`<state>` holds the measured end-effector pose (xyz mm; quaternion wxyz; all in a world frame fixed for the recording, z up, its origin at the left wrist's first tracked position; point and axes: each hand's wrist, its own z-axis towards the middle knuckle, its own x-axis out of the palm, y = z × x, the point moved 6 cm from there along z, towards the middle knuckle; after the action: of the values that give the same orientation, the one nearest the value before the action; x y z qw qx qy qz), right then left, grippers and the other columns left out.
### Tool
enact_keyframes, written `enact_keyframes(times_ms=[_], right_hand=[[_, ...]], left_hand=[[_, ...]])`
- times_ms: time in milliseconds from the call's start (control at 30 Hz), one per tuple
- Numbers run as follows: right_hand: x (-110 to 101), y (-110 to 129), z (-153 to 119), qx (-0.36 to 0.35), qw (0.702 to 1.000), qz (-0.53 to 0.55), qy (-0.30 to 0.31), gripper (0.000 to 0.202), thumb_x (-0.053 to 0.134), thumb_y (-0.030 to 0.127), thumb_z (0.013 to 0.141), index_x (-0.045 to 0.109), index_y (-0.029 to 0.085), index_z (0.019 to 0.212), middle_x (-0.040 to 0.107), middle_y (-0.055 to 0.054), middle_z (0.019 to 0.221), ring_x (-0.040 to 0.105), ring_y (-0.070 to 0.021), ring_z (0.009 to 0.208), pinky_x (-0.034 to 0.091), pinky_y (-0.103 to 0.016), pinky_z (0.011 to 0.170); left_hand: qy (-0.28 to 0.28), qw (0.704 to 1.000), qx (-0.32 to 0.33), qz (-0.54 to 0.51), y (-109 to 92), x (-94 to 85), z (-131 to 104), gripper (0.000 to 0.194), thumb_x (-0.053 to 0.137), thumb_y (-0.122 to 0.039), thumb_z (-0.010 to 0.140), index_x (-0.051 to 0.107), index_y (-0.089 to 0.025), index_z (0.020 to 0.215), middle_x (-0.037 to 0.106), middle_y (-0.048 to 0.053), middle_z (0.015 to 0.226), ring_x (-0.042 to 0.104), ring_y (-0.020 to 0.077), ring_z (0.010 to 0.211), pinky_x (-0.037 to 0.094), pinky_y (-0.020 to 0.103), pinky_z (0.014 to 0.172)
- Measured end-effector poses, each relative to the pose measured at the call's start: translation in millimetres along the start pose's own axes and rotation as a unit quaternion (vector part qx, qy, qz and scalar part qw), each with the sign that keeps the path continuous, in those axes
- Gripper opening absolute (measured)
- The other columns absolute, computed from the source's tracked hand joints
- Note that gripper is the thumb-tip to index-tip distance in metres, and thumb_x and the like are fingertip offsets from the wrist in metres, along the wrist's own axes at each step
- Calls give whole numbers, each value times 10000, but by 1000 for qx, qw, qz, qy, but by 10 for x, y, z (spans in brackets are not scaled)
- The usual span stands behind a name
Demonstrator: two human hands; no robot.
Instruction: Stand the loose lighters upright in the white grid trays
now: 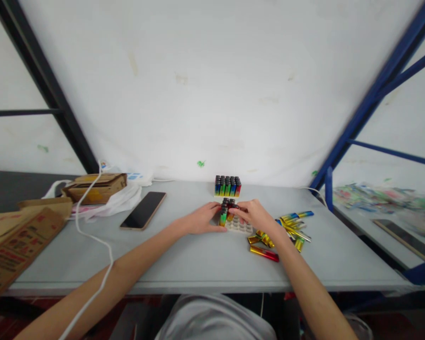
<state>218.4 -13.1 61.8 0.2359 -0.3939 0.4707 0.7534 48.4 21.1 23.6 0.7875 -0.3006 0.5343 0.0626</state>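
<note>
Spanning the foreground: desk (184,264). Right hand (253,213): fingers together over the part-filled tray (240,226); cannot tell whether anything is held. Left hand (202,220): gripping the tray's left end. Behind the tray: block of upright tubes (227,188). At right: loose tubes (264,253).

The head camera looks forward and down over the table (184,264).

Grey table (198,264), phone (143,211) left, pale tray (239,226) centre, filled tray (217,195) behind, shiny loose pieces (264,253) right
</note>
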Motion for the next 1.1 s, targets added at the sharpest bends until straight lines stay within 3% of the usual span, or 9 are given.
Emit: enact_keyframes(times_ms=[200, 367, 567, 700, 933, 1100], right_hand=[[11, -32, 19, 5, 999, -52, 13, 445, 538, 482, 1040, 692, 162, 772, 695, -31, 623, 626, -174, 575, 390, -260, 598], [59, -1, 37, 19, 992, -122, 39, 397, 474, 442, 1077, 702, 152, 931, 746, -70, 735, 694, -210, 689, 446, -274, 667], [58, 164, 10, 41, 962, -263, 60, 425, 398, 448, 1096, 660, 122, 1177, 771, -154, 967, 743, -284, 895, 492, -315, 749], [102, 193, 3, 56, 949, -302, 77, 449, 388, 454, 1093, 637, 117, 1254, 765, -185, 1028, 749, -309, 927, 499, -322, 743], [130, 33, 37, 31, 973, -220, 55, 396, 493, 471, 1060, 699, 144, 1145, 769, -158, 960, 729, -270, 844, 472, -297, 711], [-163, -142, -49, 23, 996, -73, 54, 372, 569, 490, 1014, 750, 168, 968, 751, -64, 776, 653, -185, 666, 425, -256, 623]], left_hand=[[-4, 1000, 1, -5, 16, 5, 1, 721, 721, -645, 854, 589, -148, 1359, 599, 177, 1394, 556, 352, 1316, 426, 473, 1168], [-4, 1000, 0, -7, 10, -1, 8, 732, 732, -634, 848, 581, -150, 1376, 600, 180, 1396, 556, 358, 1314, 428, 488, 1166], [-1, 1000, -7, -7, 9, -1, 5, 743, 724, -642, 852, 574, -146, 1384, 592, 184, 1403, 555, 356, 1312, 426, 485, 1165], [2, 1000, -14, -2, 13, 4, 5, 720, 711, -647, 860, 588, -147, 1363, 584, 180, 1410, 553, 355, 1316, 422, 482, 1171], [-3, 1000, -7, -5, 26, 8, 3, 726, 697, -662, 863, 579, -161, 1375, 579, 176, 1422, 540, 357, 1332, 408, 494, 1185], [1, 1000, -18, -6, 42, 18, 2, 762, 704, -666, 855, 570, -140, 1390, 568, 190, 1438, 528, 366, 1353, 403, 482, 1192]])
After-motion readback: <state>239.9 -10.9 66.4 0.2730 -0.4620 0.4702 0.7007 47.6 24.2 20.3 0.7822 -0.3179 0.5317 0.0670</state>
